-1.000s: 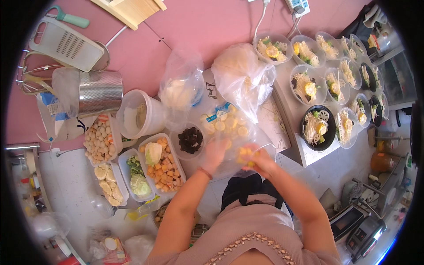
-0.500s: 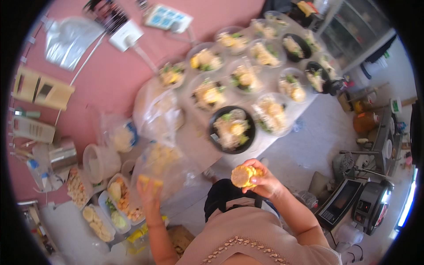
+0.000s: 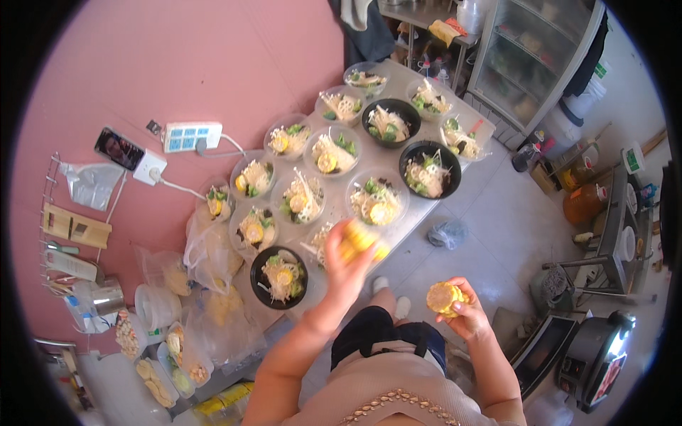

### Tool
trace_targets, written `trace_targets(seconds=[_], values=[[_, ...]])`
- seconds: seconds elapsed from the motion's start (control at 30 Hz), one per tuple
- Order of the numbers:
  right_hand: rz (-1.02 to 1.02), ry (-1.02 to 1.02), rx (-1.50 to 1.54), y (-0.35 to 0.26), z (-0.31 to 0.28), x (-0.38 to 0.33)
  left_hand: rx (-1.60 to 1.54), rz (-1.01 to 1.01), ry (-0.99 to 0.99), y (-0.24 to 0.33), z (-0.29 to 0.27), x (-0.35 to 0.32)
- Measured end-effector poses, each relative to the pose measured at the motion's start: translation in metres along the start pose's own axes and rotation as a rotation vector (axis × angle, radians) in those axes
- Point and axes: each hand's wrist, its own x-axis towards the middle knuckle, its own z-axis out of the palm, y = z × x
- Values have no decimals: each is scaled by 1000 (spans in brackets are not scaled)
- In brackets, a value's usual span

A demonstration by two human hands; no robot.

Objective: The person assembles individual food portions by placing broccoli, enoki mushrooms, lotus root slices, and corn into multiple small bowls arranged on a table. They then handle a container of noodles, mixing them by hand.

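My left hand [image 3: 342,268] is raised over the near edge of the table, its fingers closed round yellow corn pieces [image 3: 359,237], slightly blurred. It hides most of a clear bowl [image 3: 317,241] beneath. Out to the right, past the table edge, my right hand [image 3: 469,317] grips a bunch of corn rounds [image 3: 443,298], with a cut face showing. Many bowls of enoki mushrooms, greens and other vegetables cover the table [image 3: 419,206]. Nearest are a black bowl [image 3: 280,277] and a clear bowl [image 3: 377,197], both with corn on top. Two more black bowls [image 3: 430,169] stand farther back.
Left of the bowls lie plastic bags [image 3: 213,248] and long containers of cut food [image 3: 156,383]. A phone [image 3: 119,149] and a power strip [image 3: 192,136] are on the pink wall. A glass-door fridge [image 3: 529,64] stands at the far right; a plastic bag [image 3: 447,233] lies on the floor.
My left hand has moved right, from the plastic bag to above the bowls, still with corn. The view has turned toward the table's far end. My right hand still holds its corn.
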Motion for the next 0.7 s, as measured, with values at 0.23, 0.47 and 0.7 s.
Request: trace_targets(seconds=[0.23, 0.47, 0.7], values=[[-62, -89, 93, -46, 11, 58, 399, 91, -181, -129, 117, 153], [-78, 41, 56, -112, -1, 104, 764, 71, -226, -94, 123, 234], [-98, 81, 44, -146, -2, 152, 1112, -10, -225, -84, 89, 339]])
